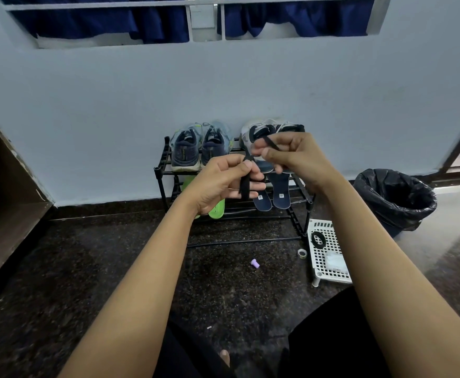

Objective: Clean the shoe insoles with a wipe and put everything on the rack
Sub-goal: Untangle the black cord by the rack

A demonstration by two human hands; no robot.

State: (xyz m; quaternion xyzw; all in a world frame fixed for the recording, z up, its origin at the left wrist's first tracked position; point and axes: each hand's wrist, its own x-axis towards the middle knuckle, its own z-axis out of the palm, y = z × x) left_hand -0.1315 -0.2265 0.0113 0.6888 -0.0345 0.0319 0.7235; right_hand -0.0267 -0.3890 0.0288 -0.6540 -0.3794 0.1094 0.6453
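Both my hands are raised in front of the black shoe rack [160,173] and hold one black shoelace [245,184]. My left hand [223,184] grips a folded bundle of the lace. My right hand [291,156] pinches its free end just above. On the rack's top shelf stand a pair of dark blue sneakers [196,151] and, partly hidden by my right hand, a white and black pair [261,129]. Two dark blue insoles [272,197] lean on the lower shelf. A green insole [217,211] shows below my left hand.
A white perforated tray [329,252] on the floor at the right holds a coiled black lace [318,239] and a white packet [335,261]. A tape roll [302,253] and a small purple piece [255,263] lie on the dark floor. A black-lined bin [395,197] stands right.
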